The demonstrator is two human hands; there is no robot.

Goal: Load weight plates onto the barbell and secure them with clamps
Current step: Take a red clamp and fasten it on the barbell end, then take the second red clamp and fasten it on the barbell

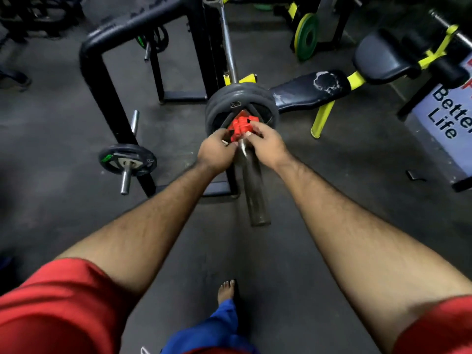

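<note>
both hands grip red clamp against plates

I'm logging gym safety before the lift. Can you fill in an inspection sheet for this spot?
Surface: dark rubber floor, worn.
Job's things: two grey weight plates on the barbell sleeve; red clamp on the sleeve against the plates.
Clutter: small black plate on a rack peg; green plate stored behind.
Grippers: left hand and right hand, fingers on the clamp.
Cables: nothing seen.
Surroundings: black rack frame, torn bench pad, banner, bare foot.
</note>
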